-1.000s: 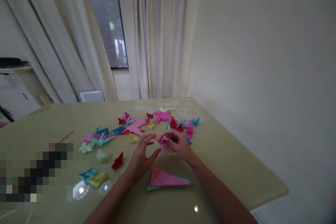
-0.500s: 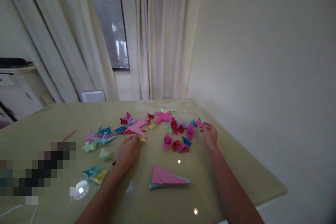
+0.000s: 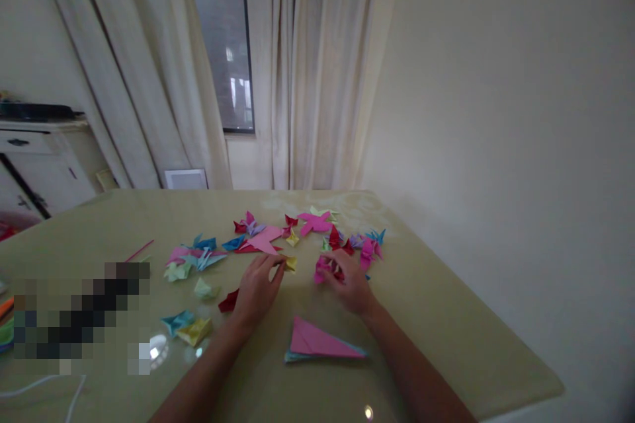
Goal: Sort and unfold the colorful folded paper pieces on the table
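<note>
The yellow piece (image 3: 291,265) and the magenta piece (image 3: 320,273) lie apart between the two hands. The yellow one sits just right of the left hand (image 3: 258,284), whose fingers narrow at its edge; whether they grip it, I cannot tell. The magenta one is at the right hand's (image 3: 351,283) fingertips, on their left side, that hand being nearer; a pinch cannot be confirmed. On the surface (image 3: 446,350), the pink stack (image 3: 320,338) lies nearer the body than both hands' fingers, long axis left to right, narrow end rightward.
</note>
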Available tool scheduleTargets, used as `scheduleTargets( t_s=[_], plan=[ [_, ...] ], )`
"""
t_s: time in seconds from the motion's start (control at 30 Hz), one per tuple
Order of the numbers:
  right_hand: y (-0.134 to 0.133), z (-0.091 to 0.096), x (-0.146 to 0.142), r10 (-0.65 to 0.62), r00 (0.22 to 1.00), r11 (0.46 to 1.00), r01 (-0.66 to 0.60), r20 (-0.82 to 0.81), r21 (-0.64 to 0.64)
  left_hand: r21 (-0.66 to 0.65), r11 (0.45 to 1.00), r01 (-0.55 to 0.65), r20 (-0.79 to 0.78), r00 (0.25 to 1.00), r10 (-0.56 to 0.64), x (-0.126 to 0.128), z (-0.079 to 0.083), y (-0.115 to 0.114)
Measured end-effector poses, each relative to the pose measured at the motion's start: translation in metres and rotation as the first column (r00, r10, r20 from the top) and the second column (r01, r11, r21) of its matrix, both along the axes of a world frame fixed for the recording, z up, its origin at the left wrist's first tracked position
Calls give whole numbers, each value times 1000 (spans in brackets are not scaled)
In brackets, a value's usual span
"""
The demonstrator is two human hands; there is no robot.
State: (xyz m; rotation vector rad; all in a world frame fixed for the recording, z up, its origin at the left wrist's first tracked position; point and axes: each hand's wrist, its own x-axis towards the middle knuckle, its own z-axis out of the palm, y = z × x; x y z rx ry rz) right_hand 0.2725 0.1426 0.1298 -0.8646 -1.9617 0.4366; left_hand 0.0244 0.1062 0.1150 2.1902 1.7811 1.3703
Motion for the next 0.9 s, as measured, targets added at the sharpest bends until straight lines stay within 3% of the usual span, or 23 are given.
scheduleTargets(
  t_s=[0.17, 0.23, 0.3, 0.33, 0.4, 0.47, 0.57, 0.67, 0.77, 0.9],
  plan=[
    [-14, -8, -18, 119, 981, 988, -133, 152, 80, 78, 986, 148, 66, 986, -154, 28, 1, -12],
    [-13, -8, -16, 126, 981, 986, -140, 148, 92, 58, 979, 196, 52, 979, -199, 31, 1, -13],
    [-9, -4, -9, 96, 989, 990, -107, 113, 97, 1, 985, 170, -7, 985, -170, 29, 5, -13],
    [-7, -1, -5, 68, 994, 993, -76, 82, 93, -31, 995, 91, -62, 994, -93, 25, 7, -13],
    [-1, 7, 7, -2, 1000, 997, 2, 9, 82, -73, 982, -176, -221, 963, 156, 16, 12, -14],
    [3, 12, 16, -72, 997, 994, 74, -36, 80, -99, 900, -425, -398, 846, 355, 5, 15, -16],
    [4, 13, 20, -89, 995, 991, 83, 49, 108, -216, 813, -541, -571, 745, 344, -11, 8, -16],
    [0, 5, 10, -27, 965, 990, -10, 261, 142, -318, 823, -472, -590, 777, 218, -20, -5, -8],
    [-6, -2, -4, 8, 919, 986, -72, 395, 148, -381, 859, -343, -508, 853, 115, -18, -13, 2],
    [-12, -3, -12, 56, 898, 989, -110, 436, 98, -350, 917, -191, -348, 935, 62, -8, -4, 4]
  ],
)
